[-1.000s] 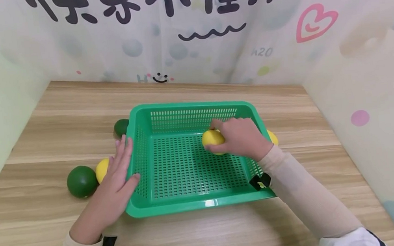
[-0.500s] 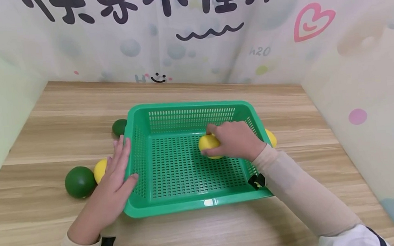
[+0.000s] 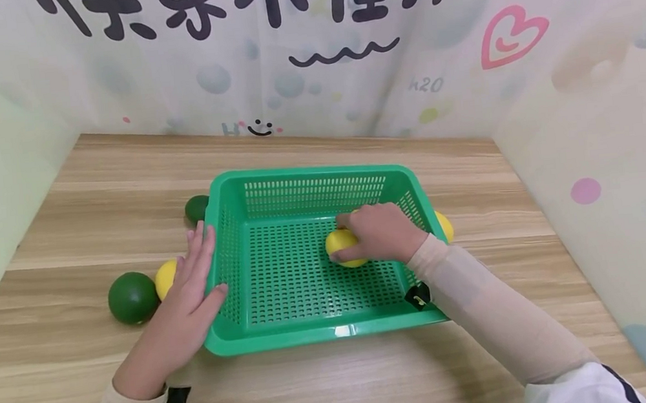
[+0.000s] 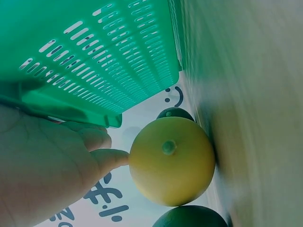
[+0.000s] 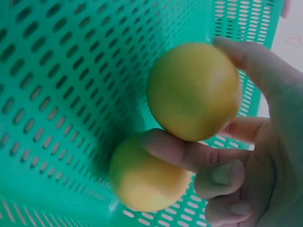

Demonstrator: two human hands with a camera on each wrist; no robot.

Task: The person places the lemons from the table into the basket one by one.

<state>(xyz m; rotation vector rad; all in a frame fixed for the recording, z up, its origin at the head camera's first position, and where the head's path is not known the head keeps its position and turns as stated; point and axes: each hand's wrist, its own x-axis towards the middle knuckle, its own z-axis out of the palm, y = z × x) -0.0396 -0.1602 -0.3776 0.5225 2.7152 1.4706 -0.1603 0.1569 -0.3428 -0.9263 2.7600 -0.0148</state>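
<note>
Tabletop (image 3: 329, 382) of pale wood grain meets a printed far wall (image 3: 347, 92) and bears a green basket (image 3: 290, 342), where the right hand (image 3: 384, 231) grips a yellow fruit (image 3: 337, 241) right of centre and the left hand (image 3: 184, 306) rests straight-fingered at its left side.

The wall (image 3: 262, 55) reads 快乐不倒! in bold black (the tops are cut off), with a faint h20 (image 3: 426, 85) lower right and an H (image 3: 231, 129) beside a smiley (image 3: 260, 128).

Six fruits (image 5: 194, 91), one basket (image 3: 291, 272)
</note>
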